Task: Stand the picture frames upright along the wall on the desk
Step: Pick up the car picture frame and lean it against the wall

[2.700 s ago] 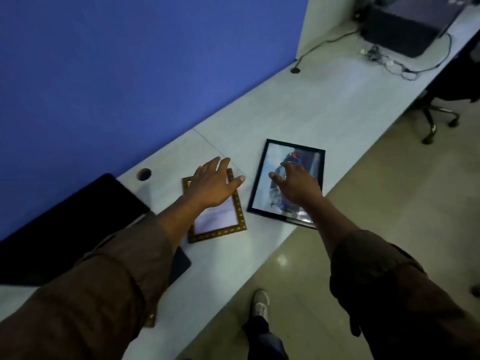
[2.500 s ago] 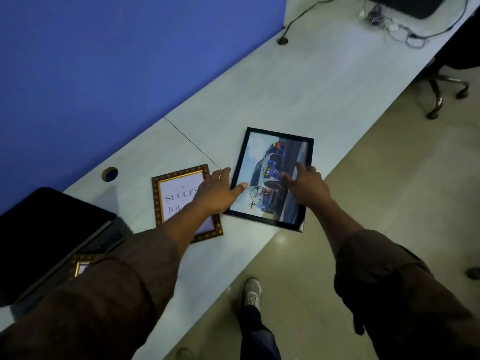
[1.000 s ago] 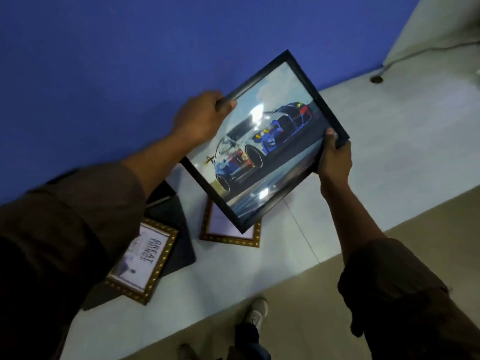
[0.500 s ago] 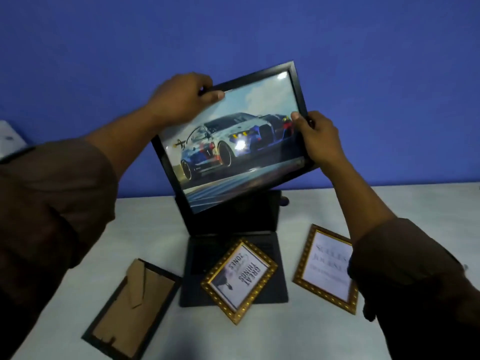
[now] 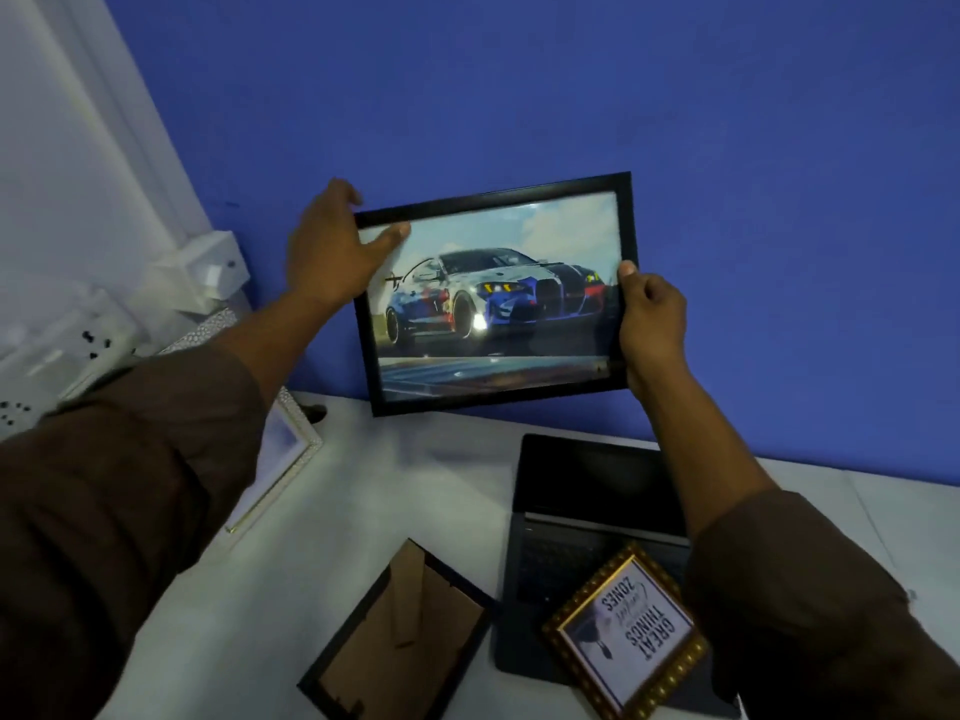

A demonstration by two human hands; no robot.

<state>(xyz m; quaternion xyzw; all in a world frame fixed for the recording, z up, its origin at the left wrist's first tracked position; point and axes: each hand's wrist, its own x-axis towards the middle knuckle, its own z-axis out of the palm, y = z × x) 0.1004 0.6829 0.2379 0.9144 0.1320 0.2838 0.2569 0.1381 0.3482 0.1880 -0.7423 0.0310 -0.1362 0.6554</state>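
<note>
A black-framed car picture [image 5: 498, 293] is held nearly upright in front of the blue wall [image 5: 571, 96], its lower edge just above the white desk [image 5: 395, 475]. My left hand [image 5: 332, 252] grips its upper left corner and my right hand [image 5: 649, 319] grips its right edge. A gold-framed "GREAT THINGS" print [image 5: 631, 631] lies on the laptop. A black frame [image 5: 400, 636] lies face down, its cardboard stand up. A white frame [image 5: 280, 459] lies at the left, partly under my left sleeve.
An open dark laptop [image 5: 587, 506] sits on the desk below the held picture. White boxes and a power strip [image 5: 104, 314] crowd the far left corner by a white partition.
The car picture has swung leftwards and levelled out, dropping closer to the desk by the wall. The view has turned left, so the laptop now sits at lower right.
</note>
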